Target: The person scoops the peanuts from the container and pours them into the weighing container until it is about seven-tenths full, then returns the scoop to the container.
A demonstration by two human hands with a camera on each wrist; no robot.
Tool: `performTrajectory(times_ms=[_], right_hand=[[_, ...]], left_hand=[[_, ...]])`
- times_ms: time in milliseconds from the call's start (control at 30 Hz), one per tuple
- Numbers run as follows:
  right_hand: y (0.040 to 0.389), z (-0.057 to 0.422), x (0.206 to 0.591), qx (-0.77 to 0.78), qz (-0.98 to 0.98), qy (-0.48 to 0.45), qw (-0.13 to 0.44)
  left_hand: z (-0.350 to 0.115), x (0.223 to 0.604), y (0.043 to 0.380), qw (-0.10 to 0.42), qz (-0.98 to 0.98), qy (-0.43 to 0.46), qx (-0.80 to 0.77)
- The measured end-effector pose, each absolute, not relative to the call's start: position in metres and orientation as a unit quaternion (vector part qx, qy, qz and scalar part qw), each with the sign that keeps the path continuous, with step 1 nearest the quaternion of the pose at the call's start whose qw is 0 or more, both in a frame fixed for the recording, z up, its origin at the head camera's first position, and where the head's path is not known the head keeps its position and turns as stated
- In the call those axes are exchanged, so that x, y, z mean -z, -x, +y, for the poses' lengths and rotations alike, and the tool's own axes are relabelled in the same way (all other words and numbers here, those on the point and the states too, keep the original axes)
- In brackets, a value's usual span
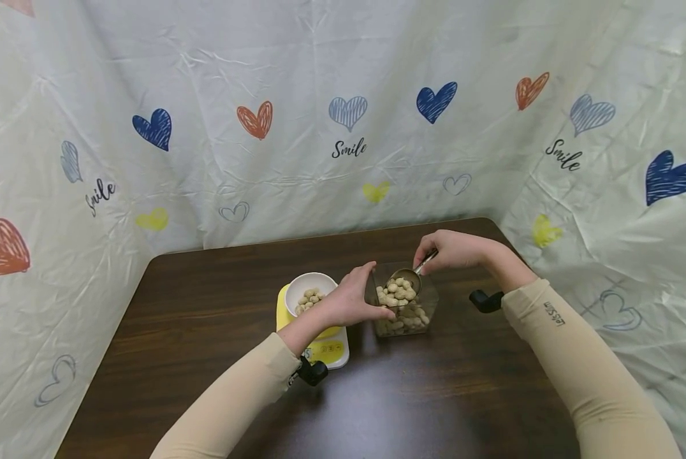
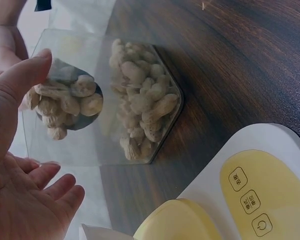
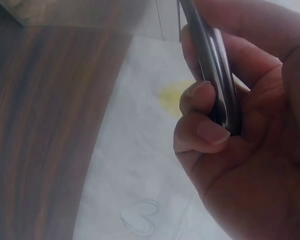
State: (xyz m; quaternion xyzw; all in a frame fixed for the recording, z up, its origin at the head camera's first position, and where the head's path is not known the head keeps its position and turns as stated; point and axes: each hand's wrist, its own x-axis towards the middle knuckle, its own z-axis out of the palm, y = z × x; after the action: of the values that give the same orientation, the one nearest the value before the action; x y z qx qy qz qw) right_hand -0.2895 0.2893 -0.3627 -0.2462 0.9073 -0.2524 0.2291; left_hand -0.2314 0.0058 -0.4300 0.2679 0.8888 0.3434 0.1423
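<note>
Spoon (image 1: 414, 276): inside the box (image 1: 430, 297), heaped with peanuts (image 1: 399, 291); looks stiff, probably slick; best held by its handle (image 3: 219, 70).
Right hand (image 1: 451, 250): fingers curled round that handle.
Left hand (image 1: 351, 299): fingers spread at the box's left side, thumb touching its wall.
Peanuts: likely light, apt to roll off.
Hidden: part of the bowl (image 1: 317, 280) left of the box, behind the left wrist.

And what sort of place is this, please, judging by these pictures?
Probably a curtained-off indoor work corner, though I cannot be sure: white cloth printed with hearts hangs behind and beside a dark table, which bears a yellow-and-white scale and a clear container of peanuts.
</note>
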Motion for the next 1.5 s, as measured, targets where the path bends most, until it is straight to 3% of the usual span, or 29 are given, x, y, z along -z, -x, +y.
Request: performTrajectory(times_ms=[567, 1500], right_hand=[[0.292, 0.295, 0.368, 0.258, 0.912, 0.255, 0.192], [0.300, 0.314, 0.370, 0.294, 0.902, 0.247, 0.196]], left_hand=[[0.006, 0.431, 0.230, 0.139, 0.886, -0.266, -0.353], [0.006, 0.433, 0.230, 0.139, 0.886, -0.268, -0.351]])
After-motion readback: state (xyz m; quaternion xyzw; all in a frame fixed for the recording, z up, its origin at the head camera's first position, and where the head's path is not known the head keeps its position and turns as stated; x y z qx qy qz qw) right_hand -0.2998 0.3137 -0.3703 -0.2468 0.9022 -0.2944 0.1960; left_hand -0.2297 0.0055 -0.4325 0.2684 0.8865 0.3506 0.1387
